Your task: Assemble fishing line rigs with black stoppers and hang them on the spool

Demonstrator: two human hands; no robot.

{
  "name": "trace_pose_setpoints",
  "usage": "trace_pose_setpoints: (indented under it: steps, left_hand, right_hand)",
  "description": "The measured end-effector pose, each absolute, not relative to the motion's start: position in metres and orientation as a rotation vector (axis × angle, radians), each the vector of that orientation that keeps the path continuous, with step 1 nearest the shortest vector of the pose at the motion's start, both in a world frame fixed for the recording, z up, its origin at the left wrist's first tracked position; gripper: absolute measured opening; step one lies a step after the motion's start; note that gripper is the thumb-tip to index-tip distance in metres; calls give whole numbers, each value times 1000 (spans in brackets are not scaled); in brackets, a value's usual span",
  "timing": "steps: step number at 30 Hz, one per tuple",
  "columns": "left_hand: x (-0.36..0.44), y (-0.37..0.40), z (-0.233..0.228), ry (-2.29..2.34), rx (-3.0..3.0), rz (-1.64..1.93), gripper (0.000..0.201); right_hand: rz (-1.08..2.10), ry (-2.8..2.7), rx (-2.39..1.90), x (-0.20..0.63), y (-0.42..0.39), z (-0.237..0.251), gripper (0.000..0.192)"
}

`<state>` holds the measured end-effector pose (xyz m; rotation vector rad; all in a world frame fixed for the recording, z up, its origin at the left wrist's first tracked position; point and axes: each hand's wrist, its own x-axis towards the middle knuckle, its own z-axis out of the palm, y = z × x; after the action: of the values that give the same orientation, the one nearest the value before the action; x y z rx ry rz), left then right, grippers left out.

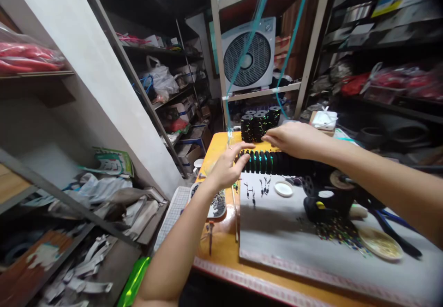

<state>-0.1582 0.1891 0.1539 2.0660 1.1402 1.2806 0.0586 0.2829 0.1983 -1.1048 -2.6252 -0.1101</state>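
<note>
A black ribbed cylinder (263,162) with shiny green strands between its ridges lies across the machine at the table's far side. At its left end is my left hand (228,165), thumb and forefinger apart; the thumb seems to touch the end. Above the cylinder, my right hand (289,138) is closed, fingertips pressed together; whatever they pinch is too small to make out. Behind the hands stand several black spools (259,123) with green flecks. Small dark tackle-like pieces (254,196) lie on the white board below.
A white tray (224,212) of small grey parts sits left of the white board (270,238). On the board are a small white dish (284,188), scattered coloured beads (341,235) and a pale dish (380,242). Teal cords (294,35) hang before a box fan (247,53).
</note>
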Motion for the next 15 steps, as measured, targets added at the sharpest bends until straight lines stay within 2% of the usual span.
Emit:
trace_pose_setpoints:
  steps: [2,7,11,15]
  left_hand:
    - [-157,192,153,1140,2101,1205,23]
    - [-156,198,152,1211,2093,1106,31]
    - [-156,217,159,1319,2042,1021,38]
    - [-157,235,169,1373,2021,961,30]
  right_hand:
    - [-232,-2544,-1076,64,263,194,45]
    - [-300,-2500,-1036,67,224,168,53]
    - [-224,-2554,-1097,63,230,162,57]
    - [-21,-2652,-1204,60,253,177,65]
